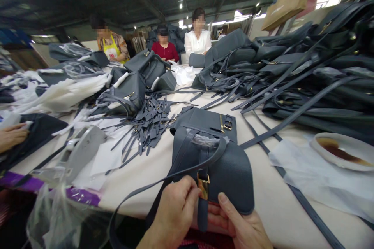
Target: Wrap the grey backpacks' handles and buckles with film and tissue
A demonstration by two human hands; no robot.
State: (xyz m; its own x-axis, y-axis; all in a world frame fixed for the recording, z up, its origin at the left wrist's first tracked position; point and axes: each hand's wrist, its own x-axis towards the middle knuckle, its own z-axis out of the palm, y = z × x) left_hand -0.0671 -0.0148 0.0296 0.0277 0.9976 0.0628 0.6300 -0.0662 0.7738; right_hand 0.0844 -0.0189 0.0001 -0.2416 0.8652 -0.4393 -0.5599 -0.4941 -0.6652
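Note:
A dark blue-grey handbag [230, 163] lies on the table in front of me, its flap towards me. Down the flap's middle runs a strap with a gold buckle [203, 188]. My left hand [178, 202] pinches at the buckle's left edge, thumb and forefinger together. Under the flap's lower edge are the fingers of my right hand [236, 221], with the thumb on top, so the hand grips the flap. The strap's end [202, 216] hangs between both hands. Clear plastic wraps part of the handle [223, 149].
Loose tag straps [152, 124] are heaped beyond the bag. More bags [292, 58] pile up at the right, near a white dish [344, 151] of brown liquid. Another person's hand [13, 136] is at the far left. Several people sit or stand across the table.

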